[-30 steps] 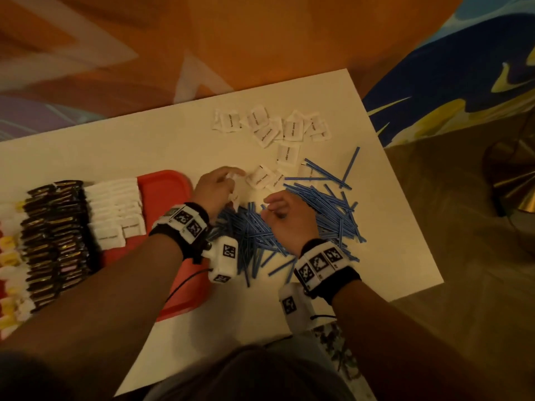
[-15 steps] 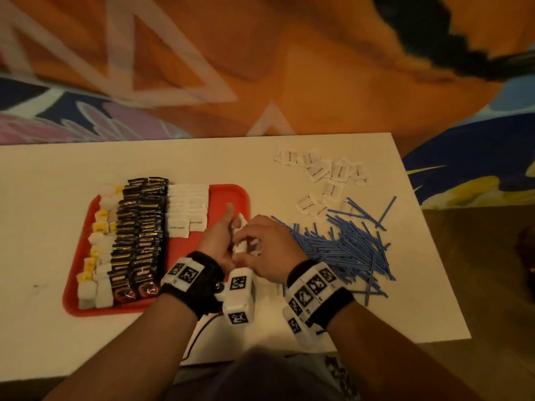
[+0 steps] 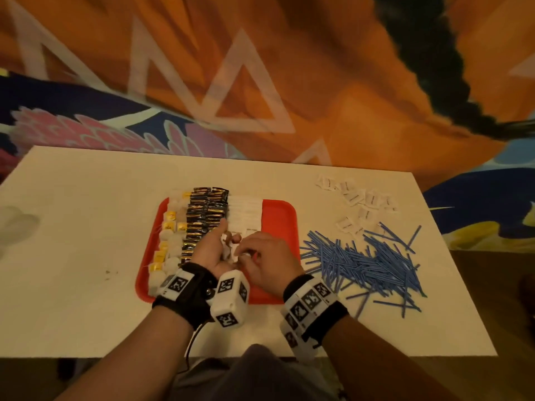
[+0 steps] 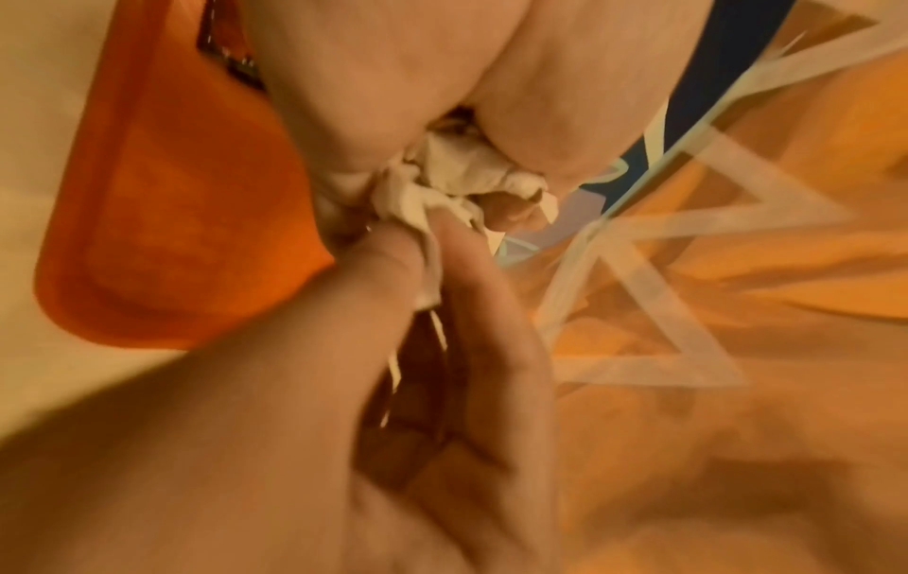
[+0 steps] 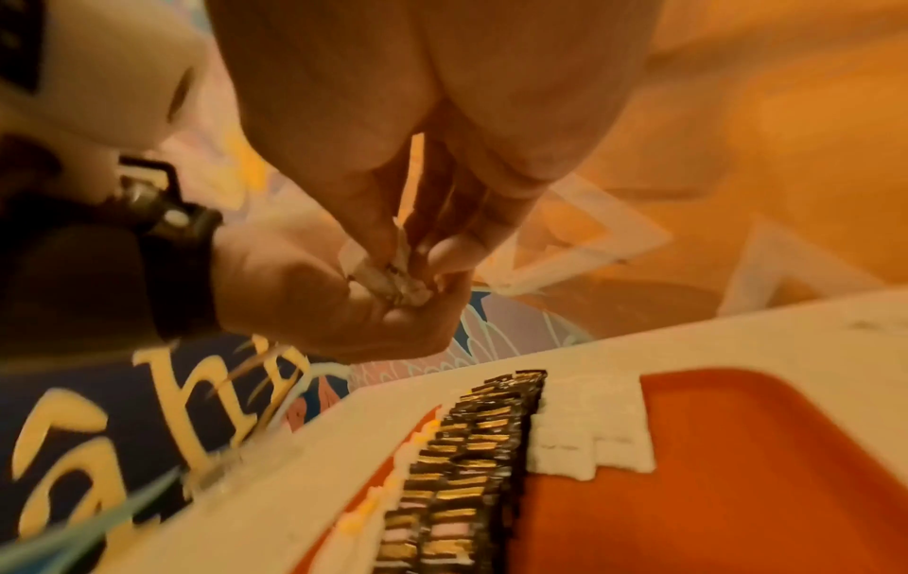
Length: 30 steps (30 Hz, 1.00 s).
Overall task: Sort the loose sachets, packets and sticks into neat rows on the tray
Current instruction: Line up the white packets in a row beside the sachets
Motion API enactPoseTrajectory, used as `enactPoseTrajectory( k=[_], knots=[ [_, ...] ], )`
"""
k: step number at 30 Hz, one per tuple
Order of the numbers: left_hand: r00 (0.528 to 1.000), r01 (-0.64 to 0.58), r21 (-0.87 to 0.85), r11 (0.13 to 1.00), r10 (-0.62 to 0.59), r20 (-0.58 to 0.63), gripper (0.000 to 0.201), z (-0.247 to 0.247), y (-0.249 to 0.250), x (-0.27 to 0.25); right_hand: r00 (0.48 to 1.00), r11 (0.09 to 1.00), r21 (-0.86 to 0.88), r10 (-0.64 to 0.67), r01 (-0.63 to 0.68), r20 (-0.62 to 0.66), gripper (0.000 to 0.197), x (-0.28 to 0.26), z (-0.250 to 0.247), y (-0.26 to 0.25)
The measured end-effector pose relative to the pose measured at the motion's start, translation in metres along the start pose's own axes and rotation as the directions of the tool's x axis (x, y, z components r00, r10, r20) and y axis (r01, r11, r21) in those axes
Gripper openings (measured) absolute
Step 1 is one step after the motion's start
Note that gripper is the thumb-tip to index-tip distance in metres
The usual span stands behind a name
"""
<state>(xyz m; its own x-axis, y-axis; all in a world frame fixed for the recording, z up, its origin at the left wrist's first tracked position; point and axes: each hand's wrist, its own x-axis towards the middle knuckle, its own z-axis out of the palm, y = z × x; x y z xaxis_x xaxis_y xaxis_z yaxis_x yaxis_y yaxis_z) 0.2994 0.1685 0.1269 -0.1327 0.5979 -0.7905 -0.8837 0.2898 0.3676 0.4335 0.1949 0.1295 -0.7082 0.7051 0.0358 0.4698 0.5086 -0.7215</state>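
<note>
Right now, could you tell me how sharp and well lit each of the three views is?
Head view: dim, warm light, the red tray and blue sticks fairly sharp. Left wrist view: soft blur, the left hand fills it. Right wrist view: foreground smeared, dark packets readable.

We see the tray (image 3: pixel 278 215) at frame centre on the table (image 3: pixel 86 256), rows of packets (image 3: pixel 205 218) in its left half, sticks (image 3: pixel 367 261) heaped right, loose sachets (image 3: pixel 359 198) behind them.

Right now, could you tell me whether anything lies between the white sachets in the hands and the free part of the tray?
Nothing visible does: the white sachets sit directly above bare red tray.
</note>
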Motion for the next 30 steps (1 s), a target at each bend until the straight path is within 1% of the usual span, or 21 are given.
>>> enactPoseTrajectory(
  k=[1,3,4,6,7,9,10,12,14,15,16,18,20,21,23,25,27,29,30],
  knots=[
    [1.000,-0.019,-0.006,1.000,0.019,-0.006,0.050,-0.009,0.006,-0.001,0.996,0.995,0.073,0.077,-0.074,-0.038,0.015,0.001,0.005,-0.008],
    [0.995,-0.096,0.008,0.995,0.096,-0.005,0.045,-0.025,0.018,-0.006,0.965,0.940,0.257,0.250,-0.222,-0.079,0.017,0.005,0.017,-0.020],
    [0.990,-0.139,0.032,0.990,0.139,0.007,0.039,-0.033,0.024,-0.008,0.941,0.897,0.344,0.326,-0.279,-0.088,0.020,0.007,0.024,-0.023],
    [0.978,-0.206,0.072,0.976,0.205,0.027,0.021,-0.048,0.032,-0.013,0.888,0.796,0.479,0.455,-0.371,-0.069,0.020,0.010,0.033,-0.031],
    [0.973,-0.230,0.091,0.969,0.228,0.033,0.016,-0.056,0.035,-0.015,0.868,0.751,0.531,0.493,-0.392,-0.057,0.018,0.011,0.036,-0.037],
    [0.955,-0.296,0.191,0.936,0.284,0.087,0.016,-0.069,0.040,-0.021,0.848,0.669,0.641,0.527,-0.377,-0.051,0.015,0.013,0.040,-0.048],
    [0.942,-0.335,0.271,0.903,0.310,0.130,0.017,-0.075,0.041,-0.024,0.842,0.628,0.691,0.538,-0.359,-0.051,0.014,0.013,0.042,-0.053],
    [0.906,-0.420,0.432,0.798,0.341,0.250,0.017,-0.082,0.042,-0.034,0.832,0.570,0.751,0.553,-0.334,-0.050,0.010,0.014,0.045,-0.064],
    [0.858,-0.511,0.524,0.682,0.366,0.360,0.013,-0.083,0.041,-0.042,0.823,0.561,0.756,0.565,-0.337,-0.052,0.005,0.014,0.049,-0.068],
    [0.840,-0.542,0.541,0.643,0.383,0.385,0.012,-0.085,0.041,-0.043,0.818,0.568,0.746,0.572,-0.347,-0.055,0.004,0.013,0.051,-0.070],
    [0.831,-0.556,0.549,0.624,0.405,0.382,0.011,-0.085,0.041,-0.044,0.814,0.575,0.736,0.578,-0.358,-0.056,0.005,0.012,0.052,-0.070],
    [0.831,-0.555,0.546,0.627,0.441,0.339,0.016,-0.087,0.042,-0.042,0.814,0.589,0.719,0.578,-0.369,-0.056,0.008,0.009,0.051,-0.070],
    [0.846,-0.531,0.537,0.656,0.443,0.296,0.027,-0.086,0.040,-0.040,0.817,0.604,0.709,0.573,-0.365,-0.067,0.012,0.006,0.048,-0.069],
    [0.855,-0.515,0.531,0.673,0.440,0.273,0.029,-0.086,0.038,-0.040,0.816,0.609,0.707,0.573,-0.359,-0.079,0.013,0.004,0.046,-0.068],
    [0.875,-0.481,0.511,0.713,0.427,0.228,0.022,-0.081,0.034,-0.040,0.805,0.613,0.712,0.583,-0.343,-0.113,0.014,0.002,0.042,-0.065],
    [0.881,-0.470,0.501,0.727,0.420,0.217,0.015,-0.074,0.030,-0.040,0.787,0.611,0.717,0.600,-0.334,-0.145,0.013,0.001,0.040,-0.060],
    [0.876,-0.479,0.502,0.720,0.429,0.221,0.016,-0.067,0.027,-0.038,0.777,0.599,0.734,0.610,-0.320,-0.158,0.012,0.001,0.039,-0.053],
    [0.874,-0.482,0.519,0.706,0.426,0.232,0.018,-0.061,0.025,-0.037,0.787,0.575,0.759,0.601,-0.306,-0.138,0.012,0.002,0.035,-0.047],
    [0.873,-0.485,0.542,0.686,0.417,0.254,0.017,-0.059,0.023,-0.036,0.800,0.578,0.760,0.585,-0.296,-0.133,0.011,0.003,0.033,-0.044]
  ],
)
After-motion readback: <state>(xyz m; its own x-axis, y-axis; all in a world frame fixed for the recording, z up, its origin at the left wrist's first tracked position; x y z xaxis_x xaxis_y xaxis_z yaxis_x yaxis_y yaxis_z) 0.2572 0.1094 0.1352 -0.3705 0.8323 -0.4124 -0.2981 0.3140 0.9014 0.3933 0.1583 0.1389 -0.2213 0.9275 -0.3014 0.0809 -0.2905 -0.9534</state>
